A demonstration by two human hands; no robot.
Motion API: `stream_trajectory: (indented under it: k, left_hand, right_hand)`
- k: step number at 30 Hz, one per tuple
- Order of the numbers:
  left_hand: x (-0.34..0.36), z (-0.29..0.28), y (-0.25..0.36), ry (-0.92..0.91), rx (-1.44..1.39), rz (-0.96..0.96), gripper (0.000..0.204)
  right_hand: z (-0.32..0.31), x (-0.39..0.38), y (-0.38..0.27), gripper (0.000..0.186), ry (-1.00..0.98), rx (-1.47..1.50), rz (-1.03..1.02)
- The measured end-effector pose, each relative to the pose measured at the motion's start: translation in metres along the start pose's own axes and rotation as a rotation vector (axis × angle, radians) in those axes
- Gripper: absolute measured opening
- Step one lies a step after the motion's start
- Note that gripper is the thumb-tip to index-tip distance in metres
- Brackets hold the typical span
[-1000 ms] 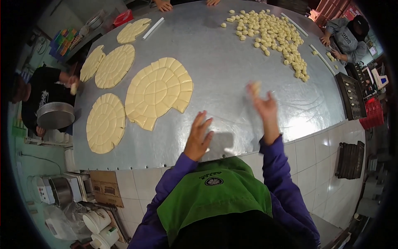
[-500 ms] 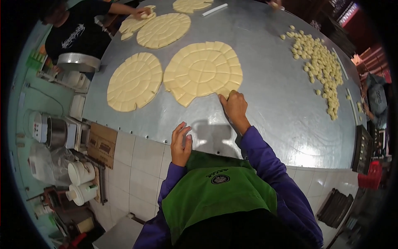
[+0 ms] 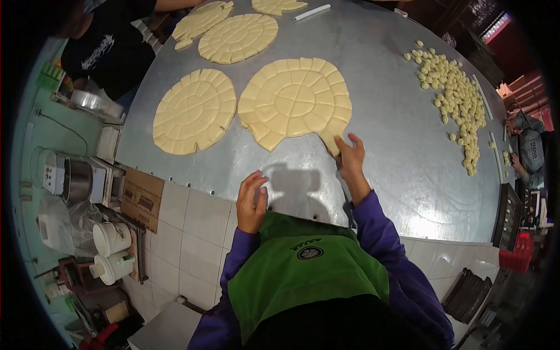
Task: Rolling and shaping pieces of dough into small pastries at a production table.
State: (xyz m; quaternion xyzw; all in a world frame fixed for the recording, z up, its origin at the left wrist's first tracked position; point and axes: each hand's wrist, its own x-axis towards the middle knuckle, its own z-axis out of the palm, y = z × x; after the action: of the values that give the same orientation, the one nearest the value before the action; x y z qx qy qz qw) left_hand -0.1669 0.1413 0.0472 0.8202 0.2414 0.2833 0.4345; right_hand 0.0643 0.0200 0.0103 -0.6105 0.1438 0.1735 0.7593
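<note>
A large round sheet of pale dough (image 3: 294, 100), scored into rings and wedges, lies on the metal table in front of me. At its near right edge a piece is drawn out toward me. My right hand (image 3: 352, 158) grips the end of that piece, thumb on top; its index finger points up, and the fingers underneath are mostly hidden. Above the table's near edge, my left hand (image 3: 252, 201) hovers with fingers loosely bent, apart from the thumb and holding nothing. Left of the large sheet lies another scored dough round (image 3: 195, 112), with a notch in its near edge.
Farther off are more scored dough rounds (image 3: 238, 38) and a white rolling pin (image 3: 312, 13). Many small dough balls (image 3: 452, 93) cover the metal table's (image 3: 396, 175) right side. A co-worker in a black shirt (image 3: 108, 49) stands at the far left; another person (image 3: 529, 143) is at the right.
My right hand has moved slightly toward me and right, drawing out a dough piece at the sheet's edge. My left hand has barely moved. The co-worker's hand has left the far dough.
</note>
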Motion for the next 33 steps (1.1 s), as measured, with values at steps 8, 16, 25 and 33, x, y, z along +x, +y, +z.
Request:
stream_trajectory:
  k: [8,16,25,33]
  left_hand:
    - [0.041,0.034,0.011,-0.331,-0.117,0.072,0.026]
    - [0.058,0.119,0.08,-0.773,-0.141,0.647,0.1]
    - [0.079,0.115,0.127,-1.288,0.451,0.21,0.034]
    - [0.064,0.112,0.103,-1.254,-0.349,0.16,0.018]
  right_hand:
    - [-0.11,-0.062,-0.005,0.027,-0.242,-0.085,0.155]
    - [-0.097,-0.106,-0.07,0.028,-0.631,-0.088,0.023]
    - [-0.104,-0.118,-0.076,0.04,-0.436,-0.737,-0.608]
    - [-0.112,-0.119,-0.092,0.039,-0.537,-1.129,-0.894]
